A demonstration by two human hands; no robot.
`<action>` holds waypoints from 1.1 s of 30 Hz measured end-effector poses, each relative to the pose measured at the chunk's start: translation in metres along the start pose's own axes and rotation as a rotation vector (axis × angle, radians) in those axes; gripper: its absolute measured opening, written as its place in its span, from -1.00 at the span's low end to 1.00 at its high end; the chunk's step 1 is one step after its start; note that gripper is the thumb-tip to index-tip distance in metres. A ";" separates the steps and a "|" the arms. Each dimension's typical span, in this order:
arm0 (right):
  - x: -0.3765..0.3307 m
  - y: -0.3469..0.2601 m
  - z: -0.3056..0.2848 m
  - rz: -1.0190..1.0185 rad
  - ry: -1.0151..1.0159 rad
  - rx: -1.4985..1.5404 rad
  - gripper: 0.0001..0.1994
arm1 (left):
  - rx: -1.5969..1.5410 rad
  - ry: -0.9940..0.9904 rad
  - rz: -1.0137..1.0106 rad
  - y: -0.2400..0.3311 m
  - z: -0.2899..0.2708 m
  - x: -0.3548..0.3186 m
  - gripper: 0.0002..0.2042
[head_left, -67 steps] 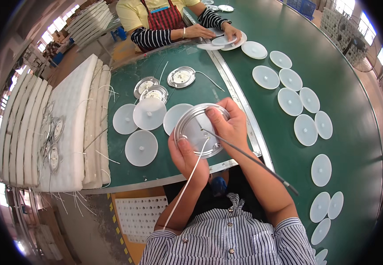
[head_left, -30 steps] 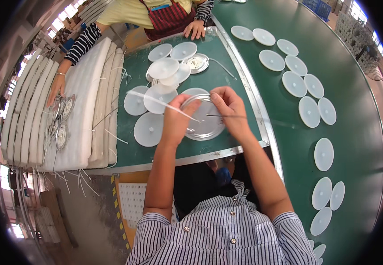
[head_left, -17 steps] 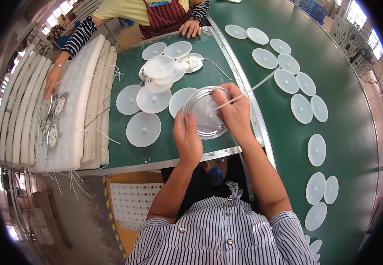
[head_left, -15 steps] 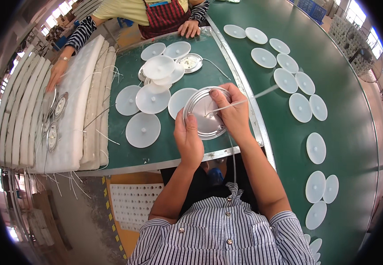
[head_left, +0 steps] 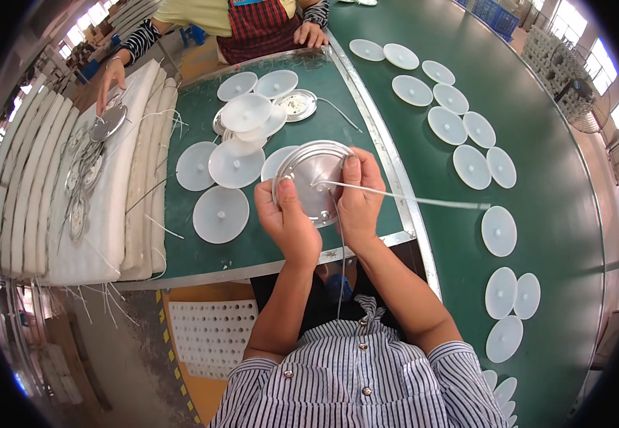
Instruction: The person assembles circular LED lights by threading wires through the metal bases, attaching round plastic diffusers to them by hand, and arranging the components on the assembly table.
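My left hand [head_left: 286,221] and my right hand [head_left: 358,194] both grip a round metal disc [head_left: 314,175] above the near edge of the green table [head_left: 202,253]. The disc is tilted toward me, with my thumbs on its face. A thin white wire [head_left: 409,197] runs from the disc's middle out to the right over the conveyor. Another thin wire hangs down from the disc toward my striped shirt. Several white plastic discs [head_left: 220,213] lie just left of my hands.
A green conveyor belt [head_left: 559,143] to the right carries several white discs [head_left: 498,230]. White foam sheets [head_left: 45,207] with metal discs are stacked at the left. Another person in a checked apron [head_left: 252,28] works across the table, one hand on the foam [head_left: 112,73]. Another metal disc [head_left: 295,104] lies farther back.
The white wire now points right over the conveyor instead of up and right. My hands keep hold of the metal disc. The other person's hand has moved along the foam.
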State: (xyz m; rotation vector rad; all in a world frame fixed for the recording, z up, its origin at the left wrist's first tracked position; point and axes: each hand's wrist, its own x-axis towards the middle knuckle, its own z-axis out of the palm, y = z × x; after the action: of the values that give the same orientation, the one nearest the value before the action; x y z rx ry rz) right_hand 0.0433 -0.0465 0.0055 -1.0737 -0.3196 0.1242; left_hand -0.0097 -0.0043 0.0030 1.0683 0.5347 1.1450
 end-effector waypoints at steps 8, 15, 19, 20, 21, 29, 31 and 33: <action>-0.012 0.011 0.006 -0.018 0.079 0.083 -0.81 | -0.065 -0.047 -0.076 0.003 -0.005 0.012 -0.78; 0.002 -0.005 -0.015 0.137 -0.167 -0.140 -0.80 | 0.048 -0.113 -0.144 0.005 -0.018 0.027 -0.79; -0.004 -0.013 -0.018 0.080 -0.220 -0.161 -0.78 | 0.044 -0.146 -0.185 0.001 -0.018 0.019 -0.72; -0.004 -0.013 -0.021 0.107 -0.207 -0.158 -0.78 | 0.021 -0.162 -0.194 0.000 -0.017 0.015 -0.72; -0.005 -0.014 -0.022 0.109 -0.208 -0.159 -0.78 | 0.021 -0.159 -0.196 0.000 -0.018 0.014 -0.72; 0.002 -0.038 -0.034 0.136 -0.471 -0.337 -0.82 | 0.165 -0.433 -0.061 -0.001 -0.026 0.009 -0.74; -0.001 -0.036 -0.035 0.099 -0.478 -0.415 -0.83 | 0.191 -0.460 -0.052 0.001 -0.025 0.013 -0.76; -0.008 -0.029 -0.035 -0.024 -0.253 -0.406 -0.82 | 0.216 -0.487 -0.038 0.001 -0.022 0.011 -0.78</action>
State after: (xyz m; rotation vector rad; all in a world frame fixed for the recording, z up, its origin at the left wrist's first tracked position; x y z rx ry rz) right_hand 0.0453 -0.0916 0.0140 -1.4587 -0.6040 0.1789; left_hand -0.0233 0.0150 -0.0039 1.4628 0.2932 0.7645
